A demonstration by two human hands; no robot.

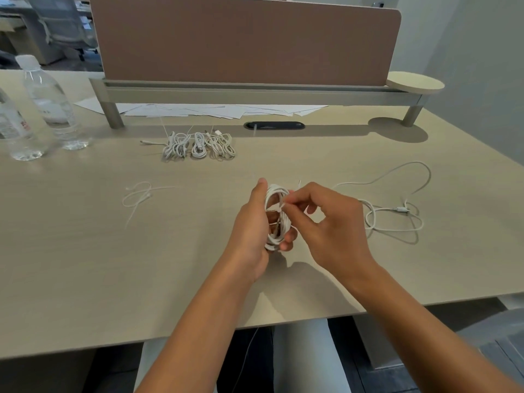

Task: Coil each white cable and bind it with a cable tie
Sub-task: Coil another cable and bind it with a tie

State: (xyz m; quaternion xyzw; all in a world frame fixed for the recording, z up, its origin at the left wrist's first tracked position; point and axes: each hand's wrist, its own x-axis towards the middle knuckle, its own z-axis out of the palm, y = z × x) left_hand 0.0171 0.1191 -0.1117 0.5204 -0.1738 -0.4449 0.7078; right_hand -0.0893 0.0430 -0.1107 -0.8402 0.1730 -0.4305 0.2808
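With the left hand (255, 222) gripping the coiled cable (276, 219) above the desk (85, 251), keep the loops compressed while the right hand (326, 222), pinching the cable tie (285, 205), draws it snug.

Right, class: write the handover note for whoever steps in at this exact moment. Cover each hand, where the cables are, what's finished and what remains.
Left hand: its grip holds the coiled white cable upright above the beige desk.
Right hand: pinches a thin white cable tie at the coil's upper side.
Done: a row of bundled white cables lies near the desk's far edge.
Left: finish this tie; then coil and bind the loose white cable on the right. Spare ties lie on the left.
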